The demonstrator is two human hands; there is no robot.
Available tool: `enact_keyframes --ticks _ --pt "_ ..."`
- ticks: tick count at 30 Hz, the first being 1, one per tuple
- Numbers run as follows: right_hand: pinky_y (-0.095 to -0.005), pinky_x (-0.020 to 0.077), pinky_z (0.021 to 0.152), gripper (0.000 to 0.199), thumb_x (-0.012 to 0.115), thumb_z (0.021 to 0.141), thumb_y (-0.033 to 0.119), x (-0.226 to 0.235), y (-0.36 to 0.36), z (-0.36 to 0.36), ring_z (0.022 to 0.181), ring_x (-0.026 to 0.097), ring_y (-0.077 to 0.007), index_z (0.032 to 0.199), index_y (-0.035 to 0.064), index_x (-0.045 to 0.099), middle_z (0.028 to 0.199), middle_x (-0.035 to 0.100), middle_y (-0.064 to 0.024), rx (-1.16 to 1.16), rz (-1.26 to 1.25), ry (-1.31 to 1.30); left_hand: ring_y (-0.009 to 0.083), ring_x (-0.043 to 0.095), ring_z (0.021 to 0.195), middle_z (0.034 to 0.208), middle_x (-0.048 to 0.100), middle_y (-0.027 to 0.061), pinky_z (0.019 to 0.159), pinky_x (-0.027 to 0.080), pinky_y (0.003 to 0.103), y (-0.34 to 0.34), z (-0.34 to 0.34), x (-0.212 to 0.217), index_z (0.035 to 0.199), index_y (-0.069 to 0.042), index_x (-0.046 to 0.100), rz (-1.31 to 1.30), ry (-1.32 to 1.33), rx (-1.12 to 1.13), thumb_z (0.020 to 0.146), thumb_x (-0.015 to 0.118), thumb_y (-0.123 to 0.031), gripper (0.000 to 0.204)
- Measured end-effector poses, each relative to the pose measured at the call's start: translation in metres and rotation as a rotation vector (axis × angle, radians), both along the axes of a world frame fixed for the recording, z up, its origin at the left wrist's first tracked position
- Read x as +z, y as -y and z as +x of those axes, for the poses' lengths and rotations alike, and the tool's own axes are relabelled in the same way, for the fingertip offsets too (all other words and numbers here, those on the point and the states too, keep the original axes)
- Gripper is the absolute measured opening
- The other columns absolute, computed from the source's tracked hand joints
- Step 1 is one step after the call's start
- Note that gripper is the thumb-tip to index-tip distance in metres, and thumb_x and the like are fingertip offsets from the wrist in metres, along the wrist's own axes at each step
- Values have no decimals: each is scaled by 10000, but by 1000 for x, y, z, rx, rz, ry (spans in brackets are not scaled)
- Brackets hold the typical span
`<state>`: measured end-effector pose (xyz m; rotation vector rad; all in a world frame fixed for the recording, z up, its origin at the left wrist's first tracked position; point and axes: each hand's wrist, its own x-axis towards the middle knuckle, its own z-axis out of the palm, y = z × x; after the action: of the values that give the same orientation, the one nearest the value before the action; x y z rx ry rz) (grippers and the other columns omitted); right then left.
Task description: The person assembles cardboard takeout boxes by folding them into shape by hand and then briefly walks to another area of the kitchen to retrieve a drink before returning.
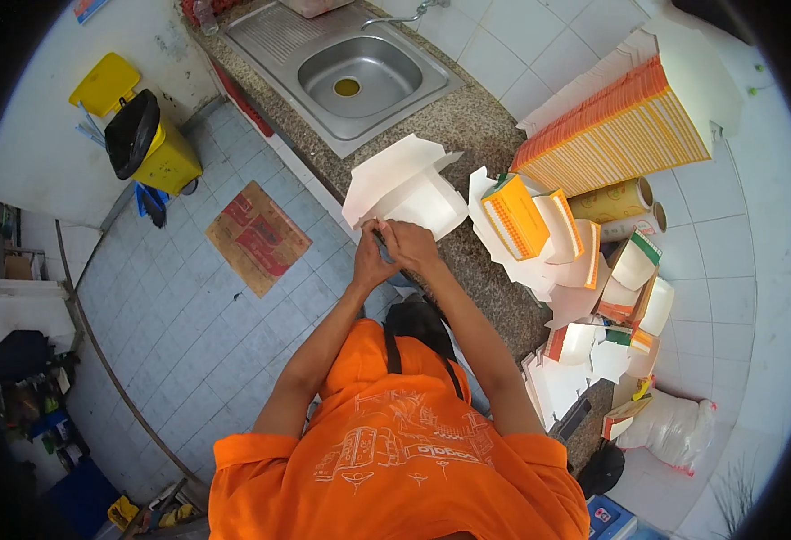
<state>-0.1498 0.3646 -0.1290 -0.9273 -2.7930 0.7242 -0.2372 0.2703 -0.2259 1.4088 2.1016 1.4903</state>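
Observation:
A white cardboard food box [427, 205], partly folded with its lid flap standing up on the left, rests at the front edge of the granite counter [494, 270]. Both my hands meet at its near left corner. My left hand [374, 263] pinches the card there, its fingertips against the edge. Close beside it, my right hand [412, 246] has its fingers curled onto the same corner. The fingertips are partly hidden behind the knuckles. Just right of the box lie several nested yellow and white folded boxes [519, 216].
A steel sink [364, 76] is set in the counter beyond the box. Stacked flat orange-edged cartons [616, 130] lean by the tiled wall, with paper rolls [616, 200] below. Flattened cardboard [257, 238] lies on the floor near a yellow bin [168, 160].

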Motion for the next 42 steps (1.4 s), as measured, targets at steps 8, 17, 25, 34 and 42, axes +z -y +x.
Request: enact_keyframes --ticks 8,17,25,34,42 --pt "-527 468 865 326 443 1004 298 -21 -100 22 1000 608 -433 1073 12 583 1033 650 -245 -497 181 -255 406 540 1176 1298 455 223 939 499 467 5 -14 22 1360 -97 370 31 85 -217 607 893 -327 945" --pt "-546 456 951 329 500 960 242 -69 -113 31 1128 563 -453 1204 30 564 1221 597 -246 -389 101 -159 441 454 1287 1342 420 244 1017 455 511 11 -18 21 1319 -142 442 3 41 -240 595 897 -325 874" --pt "-545 406 978 506 710 743 164 45 -123 111 1284 495 -314 1240 165 615 1421 504 -133 -526 779 169 456 350 1373 1393 396 257 1110 348 509 4 -15 33 1333 -120 438 -93 112 -274 698 866 -346 799" --pt "-426 504 791 207 685 759 65 152 -161 183 909 648 -336 965 69 672 984 682 -155 -722 823 -572 389 483 1295 1409 413 199 1019 471 507 13 -7 51 1296 -139 565 -55 8 -109 728 855 -427 700" --pt "-462 492 944 498 664 891 337 34 -140 135 1129 628 -377 1276 24 612 1197 670 -216 -455 152 11 338 552 1196 1138 624 69 957 506 469 16 -17 39 938 -111 751 123 -245 -235 730 850 -207 248"
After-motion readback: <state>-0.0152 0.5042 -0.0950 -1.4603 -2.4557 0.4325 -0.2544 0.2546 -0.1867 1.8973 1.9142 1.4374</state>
